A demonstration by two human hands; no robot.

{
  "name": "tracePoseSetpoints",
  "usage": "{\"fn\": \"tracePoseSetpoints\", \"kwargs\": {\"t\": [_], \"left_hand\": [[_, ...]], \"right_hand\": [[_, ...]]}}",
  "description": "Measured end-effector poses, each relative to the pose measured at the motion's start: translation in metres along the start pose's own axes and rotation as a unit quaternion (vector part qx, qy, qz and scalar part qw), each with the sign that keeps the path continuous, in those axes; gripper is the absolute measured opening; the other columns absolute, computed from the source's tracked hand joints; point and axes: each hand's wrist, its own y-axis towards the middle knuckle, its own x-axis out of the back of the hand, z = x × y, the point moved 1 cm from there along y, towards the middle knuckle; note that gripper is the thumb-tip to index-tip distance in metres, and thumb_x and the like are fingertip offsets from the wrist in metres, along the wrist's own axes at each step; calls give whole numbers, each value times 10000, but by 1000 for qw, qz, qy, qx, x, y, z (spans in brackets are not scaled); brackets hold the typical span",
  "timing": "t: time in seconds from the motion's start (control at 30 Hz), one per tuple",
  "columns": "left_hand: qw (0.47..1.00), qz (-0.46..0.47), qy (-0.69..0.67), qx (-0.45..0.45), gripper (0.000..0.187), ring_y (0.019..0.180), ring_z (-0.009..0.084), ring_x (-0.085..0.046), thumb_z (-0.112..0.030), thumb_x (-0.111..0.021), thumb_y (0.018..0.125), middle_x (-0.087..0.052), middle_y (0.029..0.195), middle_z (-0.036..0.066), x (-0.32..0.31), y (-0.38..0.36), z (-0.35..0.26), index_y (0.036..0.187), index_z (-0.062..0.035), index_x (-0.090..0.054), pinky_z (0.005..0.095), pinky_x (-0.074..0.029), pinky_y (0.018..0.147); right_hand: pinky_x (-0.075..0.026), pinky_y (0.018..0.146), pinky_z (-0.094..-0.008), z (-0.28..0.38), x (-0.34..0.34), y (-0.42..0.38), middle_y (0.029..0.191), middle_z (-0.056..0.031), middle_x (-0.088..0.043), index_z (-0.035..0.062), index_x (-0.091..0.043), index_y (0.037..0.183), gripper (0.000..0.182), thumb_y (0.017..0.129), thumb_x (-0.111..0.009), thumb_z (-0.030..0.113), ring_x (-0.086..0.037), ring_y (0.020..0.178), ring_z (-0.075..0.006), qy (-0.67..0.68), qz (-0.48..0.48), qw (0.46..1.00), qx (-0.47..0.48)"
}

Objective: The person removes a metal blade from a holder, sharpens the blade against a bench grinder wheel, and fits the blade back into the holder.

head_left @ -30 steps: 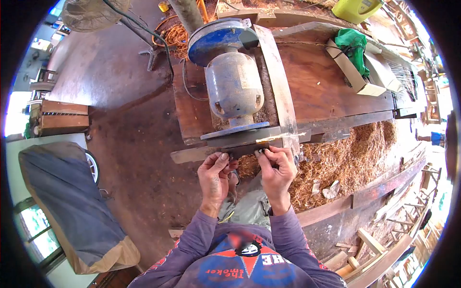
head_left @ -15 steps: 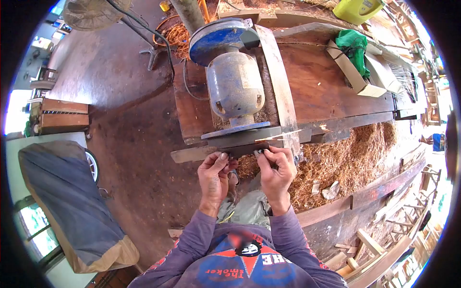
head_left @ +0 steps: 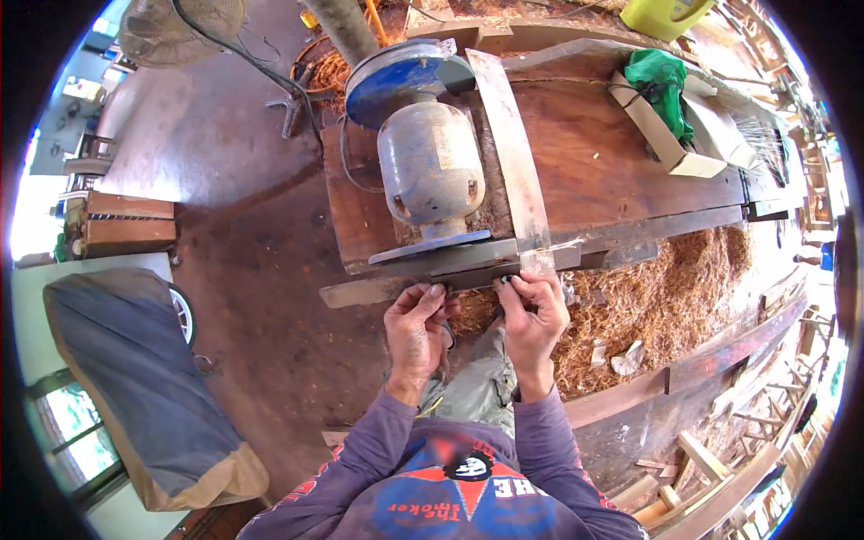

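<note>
A dusty grinder motor (head_left: 430, 162) with a blue disc (head_left: 430, 246) at its near end stands on the wooden bench (head_left: 594, 153). Both hands hold a dark flat metal piece (head_left: 481, 274) just below this disc, at the bench's near edge. My left hand (head_left: 417, 328) pinches its left end between thumb and fingers. At the right end, my right hand (head_left: 533, 319) is closed on the same piece, with something small and shiny by the thumb. A few sparks or bright streaks show right of the disc.
A light wooden board (head_left: 511, 153) runs along the motor's right side. An open cardboard box (head_left: 661, 126) with green cloth sits at the bench's right. Wood shavings (head_left: 657, 297) are heaped below it. A covered object (head_left: 148, 387) stands at the left, a fan (head_left: 180, 31) at the upper left.
Both hands and the metal piece have shifted slightly right relative to the disc. The bright spark streak has become shorter and fainter. The whole view has moved a little.
</note>
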Motion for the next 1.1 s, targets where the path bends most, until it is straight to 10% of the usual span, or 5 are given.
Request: {"fn": "tracePoseSetpoints", "kwargs": {"t": [0.33,0.67,0.9,1.03,1.1], "left_hand": [[999,35,17,6,70,786,188,-693,30,-675,891,-687,914,87,-1,-22,4,945,-11,-663,287,-599,721],[867,243,308,-306,229,902,162,-637,153,-733,751,-673,1017,123,2,-74,-36,902,5,-647,259,-520,769],[843,239,342,-339,191,817,148,-633,104,-733,743,-684,951,122,-3,-82,-53,848,-32,-649,258,-497,698],[841,250,350,-327,236,848,183,-672,116,-769,739,-688,969,123,0,-82,-55,893,-25,-659,284,-555,716],[847,237,346,-327,189,782,98,-594,121,-728,771,-671,959,115,-1,-82,-54,878,-16,-655,214,-470,674]], "right_hand": [[-536,720,-298,-15,35,-26,971,-149,-672,22,-644,843,162,780,-771,-57,-669,852,-233,-11,26,999,31],[-550,787,-342,4,51,-59,1124,-282,-662,11,-509,807,217,826,-715,-54,-702,957,-316,55,-77,989,113],[-484,621,-223,13,46,-60,1139,-260,-667,16,-516,804,211,835,-713,-56,-617,723,-115,51,-58,992,97],[-453,598,-185,12,37,-63,1152,-260,-658,9,-538,828,187,843,-706,-71,-598,709,-75,108,-65,990,58],[-502,708,-221,13,36,-62,1152,-268,-652,10,-537,820,197,836,-712,-80,-679,895,-182,86,-51,992,74]]}}
